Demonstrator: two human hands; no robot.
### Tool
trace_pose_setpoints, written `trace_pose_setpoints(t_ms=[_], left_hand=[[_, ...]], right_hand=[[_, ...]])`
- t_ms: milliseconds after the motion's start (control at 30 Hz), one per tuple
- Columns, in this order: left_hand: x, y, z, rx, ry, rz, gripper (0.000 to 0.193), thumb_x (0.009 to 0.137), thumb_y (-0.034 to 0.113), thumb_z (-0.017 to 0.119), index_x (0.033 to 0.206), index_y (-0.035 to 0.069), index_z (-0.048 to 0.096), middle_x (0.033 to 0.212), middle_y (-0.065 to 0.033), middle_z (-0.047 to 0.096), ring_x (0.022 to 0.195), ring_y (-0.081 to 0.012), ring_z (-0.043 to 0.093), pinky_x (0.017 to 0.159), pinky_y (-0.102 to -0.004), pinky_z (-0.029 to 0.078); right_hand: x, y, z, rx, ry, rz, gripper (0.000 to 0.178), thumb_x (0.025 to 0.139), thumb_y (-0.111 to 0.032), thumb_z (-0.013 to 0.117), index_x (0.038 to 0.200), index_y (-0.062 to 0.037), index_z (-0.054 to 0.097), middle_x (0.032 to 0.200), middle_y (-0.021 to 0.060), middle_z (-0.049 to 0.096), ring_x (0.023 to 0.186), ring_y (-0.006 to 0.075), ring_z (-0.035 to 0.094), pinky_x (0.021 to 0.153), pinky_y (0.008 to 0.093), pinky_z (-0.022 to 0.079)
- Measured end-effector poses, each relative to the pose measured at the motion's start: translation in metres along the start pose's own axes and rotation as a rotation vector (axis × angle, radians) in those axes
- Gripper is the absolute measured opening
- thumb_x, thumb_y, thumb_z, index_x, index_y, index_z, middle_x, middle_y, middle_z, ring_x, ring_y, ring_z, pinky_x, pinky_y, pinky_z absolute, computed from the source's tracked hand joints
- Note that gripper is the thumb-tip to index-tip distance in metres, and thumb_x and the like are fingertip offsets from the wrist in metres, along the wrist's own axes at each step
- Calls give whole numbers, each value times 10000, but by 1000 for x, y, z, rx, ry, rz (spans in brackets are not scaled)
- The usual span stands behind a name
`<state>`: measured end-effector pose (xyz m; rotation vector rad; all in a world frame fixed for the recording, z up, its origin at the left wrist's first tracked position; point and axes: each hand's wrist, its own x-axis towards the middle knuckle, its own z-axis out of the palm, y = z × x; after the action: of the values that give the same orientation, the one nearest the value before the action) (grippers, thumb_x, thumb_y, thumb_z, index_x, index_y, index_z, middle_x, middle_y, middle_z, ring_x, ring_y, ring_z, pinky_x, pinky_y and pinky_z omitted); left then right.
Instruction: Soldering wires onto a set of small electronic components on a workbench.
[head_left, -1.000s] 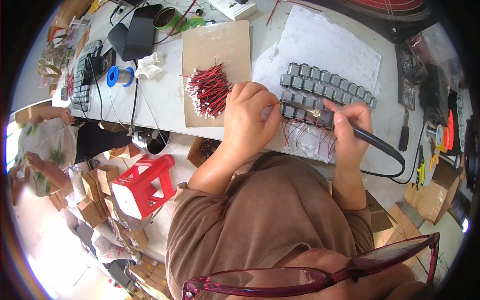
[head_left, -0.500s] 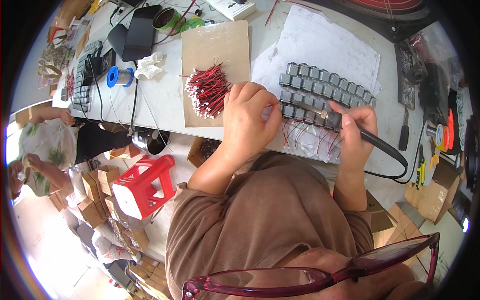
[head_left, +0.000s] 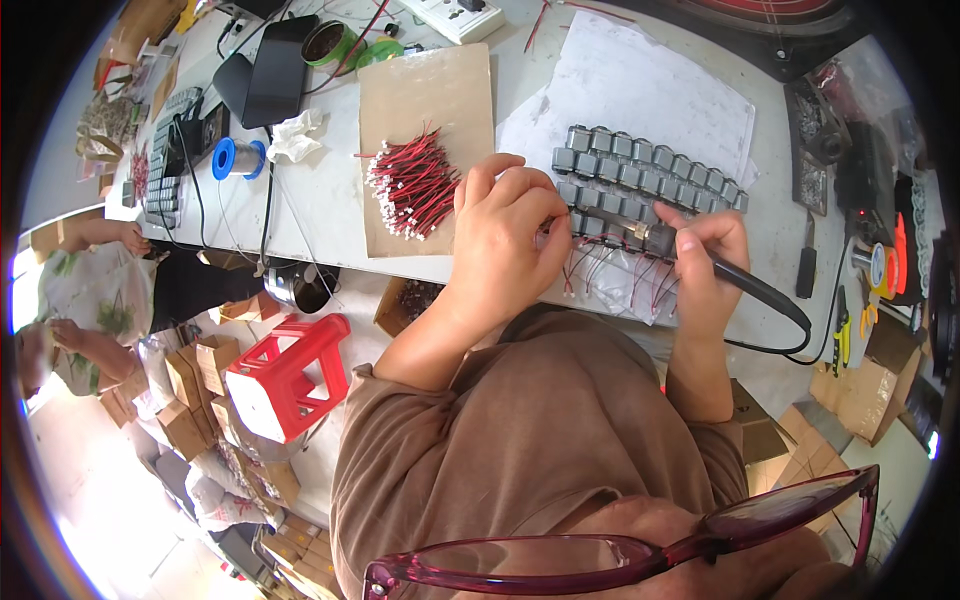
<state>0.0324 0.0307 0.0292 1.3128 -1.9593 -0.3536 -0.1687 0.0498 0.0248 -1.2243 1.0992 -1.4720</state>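
My right hand (head_left: 712, 262) grips a soldering iron (head_left: 662, 240) by its dark handle, with the metal tip pointing left over rows of small grey metal blocks (head_left: 640, 175), which look like little motors. At the left end of those rows, my left hand (head_left: 508, 228) is closed in a pinch near the iron's tip. Whatever lies between its fingertips is hidden. Thin red and black wires (head_left: 655, 285) hang from the nearest row toward the table's front edge. Left of my left hand, a pile of red and black wires with white connectors (head_left: 415, 185) rests on a cardboard sheet (head_left: 430, 85).
White paper (head_left: 640, 80) lies under the blocks. A blue solder spool (head_left: 238, 157), crumpled tissue (head_left: 296, 135) and a black phone-like slab (head_left: 283, 70) are to the left. A dark-handled knife (head_left: 807, 262) lies right. A red stool (head_left: 290, 380) stands below; another person (head_left: 100, 290) sits far left.
My left hand has shifted slightly right, its fingertips curling over the end of the near row. The soldering iron and right hand have moved a little left and down.
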Motion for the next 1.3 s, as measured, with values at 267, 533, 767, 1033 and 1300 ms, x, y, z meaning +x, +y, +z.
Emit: trace_pose_setpoints(t_ms=[267, 533, 767, 1033, 1300], left_hand=[[4, 0, -2, -12, -51, -11, 103, 657, 31, 660, 745, 67, 621, 869, -41, 609, 960, -282, 529, 829, -391, 408], [7, 1, -5, -2, -100, -8, 79, 673, 44, 646, 740, 68, 612, 857, -37, 602, 934, -262, 533, 805, -380, 406], [8, 2, -5, 15, -100, -3, 76, 675, 51, 649, 739, 70, 612, 847, -35, 600, 920, -259, 537, 796, -377, 406], [6, 5, -4, 62, -74, 1, 93, 670, 58, 659, 748, 73, 612, 847, -35, 602, 927, -260, 536, 792, -379, 408], [-7, -24, -55, 115, 81, -37, 163, 688, 23, 691, 844, 65, 661, 875, -66, 620, 888, -270, 543, 789, -366, 436]], right_hand=[[0, 0, 2, -27, 9, 8, 136, 807, -17, 602, 809, -34, 467, 697, 1, 450, 629, 64, 469, 927, 422, 468], [-1, 3, 2, -69, -9, -43, 133, 804, -8, 602, 807, -27, 470, 714, 8, 452, 661, 78, 495, 920, 424, 473], [-1, 2, -1, -9, 61, -42, 128, 821, -18, 574, 795, -33, 449, 674, 7, 446, 596, 53, 432, 896, 464, 485], [2, 2, -2, -10, 57, -36, 111, 818, -24, 560, 793, -40, 453, 649, -6, 436, 581, 46, 408, 894, 474, 484], [-1, 3, -3, -35, 164, -4, 87, 790, -6, 520, 749, -22, 445, 628, 5, 366, 517, 37, 328, 884, 468, 509]])
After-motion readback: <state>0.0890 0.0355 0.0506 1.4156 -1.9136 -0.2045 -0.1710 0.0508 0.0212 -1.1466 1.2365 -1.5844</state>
